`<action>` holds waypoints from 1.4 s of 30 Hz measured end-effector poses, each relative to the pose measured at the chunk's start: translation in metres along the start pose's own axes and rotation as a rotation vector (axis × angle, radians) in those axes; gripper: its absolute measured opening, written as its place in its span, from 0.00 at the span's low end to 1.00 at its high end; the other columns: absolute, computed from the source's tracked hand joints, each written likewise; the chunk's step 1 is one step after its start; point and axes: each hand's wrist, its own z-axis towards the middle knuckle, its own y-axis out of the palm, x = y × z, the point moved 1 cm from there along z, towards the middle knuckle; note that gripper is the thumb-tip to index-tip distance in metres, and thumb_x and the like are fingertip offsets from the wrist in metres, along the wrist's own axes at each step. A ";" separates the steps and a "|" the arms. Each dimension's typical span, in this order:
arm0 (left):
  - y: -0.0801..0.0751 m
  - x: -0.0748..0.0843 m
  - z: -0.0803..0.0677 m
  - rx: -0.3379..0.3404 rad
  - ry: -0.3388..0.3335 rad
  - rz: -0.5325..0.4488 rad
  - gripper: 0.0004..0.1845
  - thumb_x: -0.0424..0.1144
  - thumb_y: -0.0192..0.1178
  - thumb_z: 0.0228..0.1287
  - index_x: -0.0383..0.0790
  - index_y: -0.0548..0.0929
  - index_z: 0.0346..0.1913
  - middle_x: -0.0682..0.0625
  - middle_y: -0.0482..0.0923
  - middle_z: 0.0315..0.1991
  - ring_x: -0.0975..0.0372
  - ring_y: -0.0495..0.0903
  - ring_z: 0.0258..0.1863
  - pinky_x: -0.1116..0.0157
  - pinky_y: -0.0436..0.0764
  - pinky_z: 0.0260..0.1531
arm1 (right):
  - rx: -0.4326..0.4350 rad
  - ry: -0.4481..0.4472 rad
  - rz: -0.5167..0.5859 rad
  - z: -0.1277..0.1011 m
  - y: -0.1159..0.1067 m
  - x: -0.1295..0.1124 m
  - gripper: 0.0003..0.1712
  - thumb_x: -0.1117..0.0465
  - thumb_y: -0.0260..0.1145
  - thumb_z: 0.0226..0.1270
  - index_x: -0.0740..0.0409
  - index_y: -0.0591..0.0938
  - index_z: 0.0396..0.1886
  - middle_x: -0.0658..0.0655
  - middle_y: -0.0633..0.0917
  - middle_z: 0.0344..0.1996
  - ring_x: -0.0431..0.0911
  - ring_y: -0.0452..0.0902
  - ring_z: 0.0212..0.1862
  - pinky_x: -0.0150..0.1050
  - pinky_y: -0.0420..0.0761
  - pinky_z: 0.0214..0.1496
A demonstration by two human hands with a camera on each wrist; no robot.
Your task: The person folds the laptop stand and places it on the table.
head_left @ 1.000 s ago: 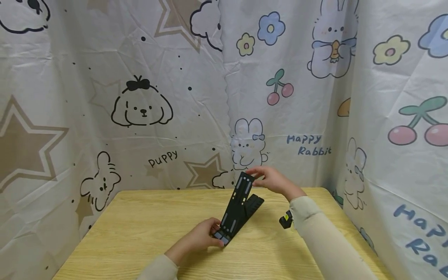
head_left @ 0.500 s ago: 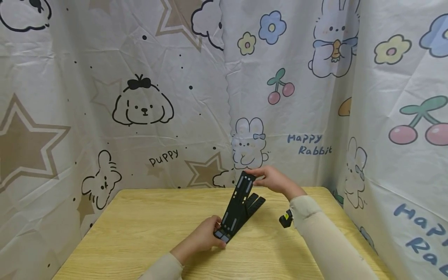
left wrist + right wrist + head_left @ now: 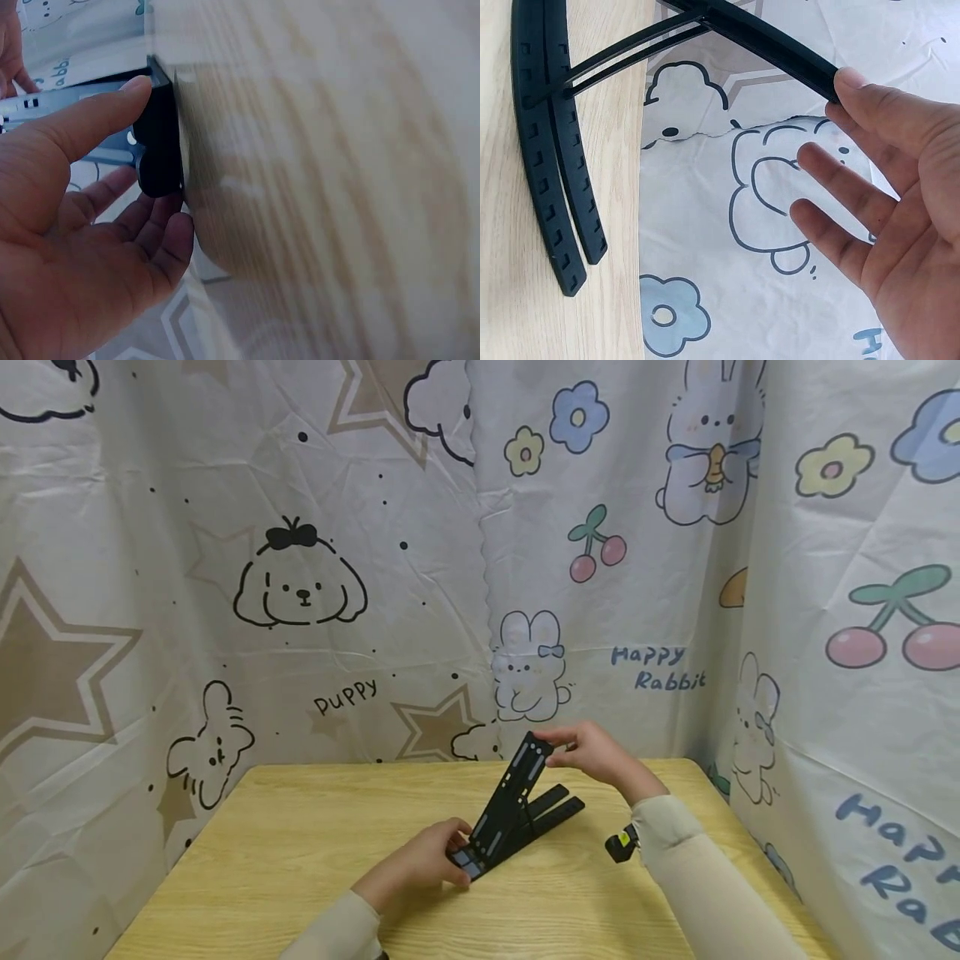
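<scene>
A black folding stand [image 3: 501,817] rests on the wooden table [image 3: 300,835]. Its slotted panel [image 3: 525,772] tilts up, and its two base rails [image 3: 558,806] lie flat behind it. My left hand [image 3: 420,864] pinches the stand's low front end [image 3: 159,142], thumb on top and fingers beneath. My right hand [image 3: 596,753] has nearly straight fingers, and one fingertip [image 3: 853,81] touches the top end of the raised panel [image 3: 765,41]. In the right wrist view the notched rails [image 3: 547,150] lie on the table with thin struts running up to the panel.
Cartoon-printed curtains [image 3: 375,568] close in the table at the back and on the right [image 3: 847,652]. A small black and yellow device [image 3: 621,845] sits by my right sleeve [image 3: 697,877]. The table's left half shows bare wood.
The stand has spread wider: the base rails now reach further to the right and the panel leans lower. My right hand moved slightly right with the panel's top. The left hand stays put.
</scene>
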 end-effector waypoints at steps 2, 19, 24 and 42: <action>-0.002 -0.002 0.001 -0.009 0.003 0.011 0.36 0.35 0.82 0.48 0.39 0.77 0.62 0.46 0.81 0.52 0.53 0.79 0.52 0.48 0.78 0.58 | 0.006 -0.003 0.003 -0.003 0.000 0.001 0.28 0.58 0.73 0.67 0.40 0.81 0.67 0.59 0.83 0.62 0.56 0.83 0.55 0.51 0.85 0.55; -0.018 -0.009 -0.004 -0.017 0.025 0.050 0.34 0.32 0.79 0.50 0.40 0.79 0.62 0.46 0.82 0.55 0.52 0.79 0.55 0.47 0.75 0.63 | 0.113 0.027 0.000 -0.030 0.012 -0.015 0.27 0.55 0.77 0.63 0.42 0.84 0.63 0.51 0.86 0.58 0.51 0.81 0.56 0.50 0.83 0.56; -0.024 -0.017 -0.001 -0.013 0.016 0.039 0.34 0.30 0.78 0.52 0.40 0.78 0.65 0.44 0.81 0.58 0.50 0.78 0.59 0.46 0.74 0.65 | 0.139 0.015 -0.002 -0.033 0.016 -0.014 0.26 0.53 0.77 0.63 0.42 0.85 0.62 0.50 0.87 0.57 0.51 0.81 0.57 0.51 0.81 0.58; -0.031 -0.024 0.005 0.013 0.002 -0.019 0.33 0.22 0.72 0.54 0.37 0.78 0.65 0.42 0.79 0.61 0.46 0.77 0.62 0.45 0.76 0.63 | 0.173 -0.050 0.050 -0.043 0.025 -0.009 0.26 0.54 0.77 0.63 0.46 0.84 0.61 0.50 0.87 0.54 0.52 0.83 0.57 0.50 0.82 0.57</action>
